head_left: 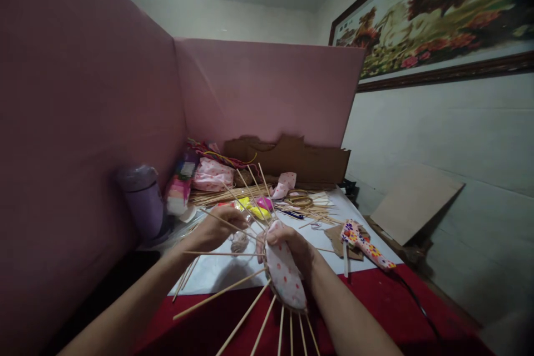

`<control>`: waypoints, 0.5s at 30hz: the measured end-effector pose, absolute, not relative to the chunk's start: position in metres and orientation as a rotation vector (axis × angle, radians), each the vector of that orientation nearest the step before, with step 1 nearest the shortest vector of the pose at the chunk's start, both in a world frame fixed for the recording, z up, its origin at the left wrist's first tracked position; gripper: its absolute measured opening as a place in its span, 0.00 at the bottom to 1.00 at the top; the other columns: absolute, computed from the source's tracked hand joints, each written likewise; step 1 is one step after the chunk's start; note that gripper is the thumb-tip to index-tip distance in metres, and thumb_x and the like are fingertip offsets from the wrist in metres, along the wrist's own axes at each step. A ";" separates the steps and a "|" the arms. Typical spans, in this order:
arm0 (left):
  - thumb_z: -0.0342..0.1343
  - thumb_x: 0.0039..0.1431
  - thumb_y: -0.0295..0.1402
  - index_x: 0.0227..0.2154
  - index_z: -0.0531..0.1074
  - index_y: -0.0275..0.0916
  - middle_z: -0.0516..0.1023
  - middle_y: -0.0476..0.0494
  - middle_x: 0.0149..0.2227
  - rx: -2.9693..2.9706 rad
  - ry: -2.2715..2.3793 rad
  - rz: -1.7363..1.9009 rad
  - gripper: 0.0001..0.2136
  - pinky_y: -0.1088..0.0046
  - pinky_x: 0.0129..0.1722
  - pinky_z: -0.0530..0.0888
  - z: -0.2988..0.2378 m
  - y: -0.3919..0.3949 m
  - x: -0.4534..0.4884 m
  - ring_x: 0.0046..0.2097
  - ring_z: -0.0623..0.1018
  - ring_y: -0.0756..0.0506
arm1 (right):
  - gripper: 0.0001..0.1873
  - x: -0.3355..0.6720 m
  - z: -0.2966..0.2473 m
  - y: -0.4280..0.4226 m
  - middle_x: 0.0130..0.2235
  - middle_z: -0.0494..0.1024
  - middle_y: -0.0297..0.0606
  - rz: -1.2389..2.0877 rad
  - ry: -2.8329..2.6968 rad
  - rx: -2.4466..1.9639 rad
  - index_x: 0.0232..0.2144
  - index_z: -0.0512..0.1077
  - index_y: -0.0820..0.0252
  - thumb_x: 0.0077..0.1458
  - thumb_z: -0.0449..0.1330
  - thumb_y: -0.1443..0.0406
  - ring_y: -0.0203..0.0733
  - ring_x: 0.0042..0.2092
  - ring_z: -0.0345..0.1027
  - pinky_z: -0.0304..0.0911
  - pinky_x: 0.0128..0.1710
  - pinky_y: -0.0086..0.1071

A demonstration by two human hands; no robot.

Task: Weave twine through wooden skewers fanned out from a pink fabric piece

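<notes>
My right hand [292,242] grips the upper end of a tilted oval base [286,278], with the thumb across its face. White fabric with pink spots covers that face. Thin wooden sticks [225,293] fan out from its rim on the upper, left and lower sides. Just left of the base, my left hand [223,225] is closed among the upper sticks, its fingertips bent inward. What those fingers pinch is too small to make out. Below them a small ball of twine [239,242] lies on the white sheet [196,278].
A glue gun [361,242] in a flowered cover rests on cardboard at right, its cord trailing forward. Behind are loose sticks [321,211], yellow packets [258,211] and spotted fabric [212,174]. A purple bin [144,203] stands left; pink partitions [267,94] enclose the table.
</notes>
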State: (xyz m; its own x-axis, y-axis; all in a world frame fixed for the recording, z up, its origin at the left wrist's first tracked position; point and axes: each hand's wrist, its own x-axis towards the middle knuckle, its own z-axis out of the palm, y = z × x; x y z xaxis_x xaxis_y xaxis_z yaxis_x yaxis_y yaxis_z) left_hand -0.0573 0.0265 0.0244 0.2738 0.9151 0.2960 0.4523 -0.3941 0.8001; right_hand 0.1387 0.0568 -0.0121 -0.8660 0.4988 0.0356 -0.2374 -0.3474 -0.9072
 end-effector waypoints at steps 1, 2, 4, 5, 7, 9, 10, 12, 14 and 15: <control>0.56 0.48 0.34 0.22 0.71 0.33 0.67 0.49 0.22 1.926 1.201 1.017 0.09 0.75 0.25 0.63 0.026 0.027 -0.058 0.26 0.66 0.52 | 0.12 0.139 -0.012 0.057 0.19 0.75 0.43 2.229 -1.441 -0.337 0.21 0.72 0.72 0.33 0.54 0.66 0.35 0.17 0.65 0.58 0.16 0.25; 0.56 0.48 0.36 0.23 0.70 0.33 0.67 0.50 0.22 1.889 1.168 1.006 0.09 0.76 0.25 0.63 0.027 0.027 -0.059 0.25 0.65 0.52 | 0.11 0.139 -0.013 0.057 0.19 0.75 0.43 2.226 -1.434 -0.333 0.21 0.72 0.72 0.33 0.54 0.67 0.35 0.17 0.65 0.58 0.17 0.25; 0.56 0.48 0.38 0.25 0.70 0.33 0.66 0.50 0.22 1.841 1.120 0.997 0.11 0.76 0.24 0.63 0.030 0.029 -0.061 0.24 0.65 0.53 | 0.11 0.140 -0.014 0.058 0.19 0.75 0.43 2.236 -1.430 -0.337 0.21 0.72 0.72 0.34 0.54 0.67 0.36 0.17 0.65 0.59 0.17 0.25; 0.56 0.48 0.38 0.26 0.70 0.33 0.66 0.50 0.23 1.833 1.117 1.004 0.11 0.76 0.23 0.63 0.031 0.030 -0.062 0.24 0.65 0.53 | 0.12 0.140 -0.014 0.059 0.19 0.76 0.44 2.248 -1.433 -0.340 0.21 0.72 0.72 0.34 0.54 0.66 0.36 0.18 0.66 0.59 0.17 0.26; 0.57 0.47 0.39 0.26 0.70 0.32 0.67 0.50 0.22 1.865 1.155 1.016 0.12 0.76 0.23 0.63 0.037 0.033 -0.066 0.24 0.65 0.52 | 0.13 0.141 -0.014 0.060 0.20 0.76 0.45 2.273 -1.446 -0.344 0.22 0.72 0.73 0.35 0.53 0.66 0.37 0.18 0.66 0.60 0.17 0.26; 0.57 0.47 0.39 0.25 0.71 0.32 0.68 0.49 0.21 1.943 1.222 1.006 0.12 0.76 0.23 0.63 0.045 0.037 -0.075 0.24 0.65 0.52 | 0.13 0.142 -0.014 0.061 0.19 0.75 0.45 2.276 -1.443 -0.345 0.21 0.72 0.73 0.34 0.54 0.66 0.36 0.17 0.65 0.59 0.16 0.26; 0.58 0.46 0.38 0.24 0.72 0.32 0.68 0.49 0.21 1.989 1.258 0.996 0.12 0.76 0.23 0.63 0.051 0.040 -0.080 0.24 0.66 0.52 | 0.12 0.142 -0.013 0.061 0.18 0.75 0.44 2.277 -1.437 -0.347 0.20 0.72 0.73 0.34 0.54 0.66 0.36 0.17 0.65 0.59 0.16 0.26; 0.59 0.44 0.38 0.22 0.72 0.33 0.69 0.50 0.20 2.067 1.339 0.943 0.11 0.77 0.22 0.62 0.066 0.043 -0.092 0.23 0.65 0.52 | 0.09 0.143 -0.012 0.061 0.17 0.73 0.42 2.280 -1.428 -0.372 0.18 0.70 0.71 0.34 0.54 0.67 0.34 0.16 0.63 0.58 0.16 0.25; 0.59 0.43 0.37 0.21 0.72 0.34 0.67 0.52 0.18 2.099 1.413 0.913 0.10 0.79 0.20 0.60 0.084 0.045 -0.101 0.22 0.63 0.53 | 0.07 0.143 -0.012 0.061 0.16 0.72 0.41 2.280 -1.411 -0.413 0.16 0.68 0.69 0.33 0.55 0.67 0.33 0.15 0.61 0.56 0.15 0.24; 0.59 0.43 0.36 0.20 0.72 0.34 0.65 0.53 0.17 2.129 1.451 0.911 0.09 0.79 0.19 0.58 0.093 0.045 -0.103 0.21 0.62 0.54 | 0.07 0.142 -0.013 0.061 0.15 0.72 0.40 2.280 -1.406 -0.436 0.16 0.68 0.68 0.33 0.55 0.67 0.32 0.15 0.61 0.56 0.15 0.24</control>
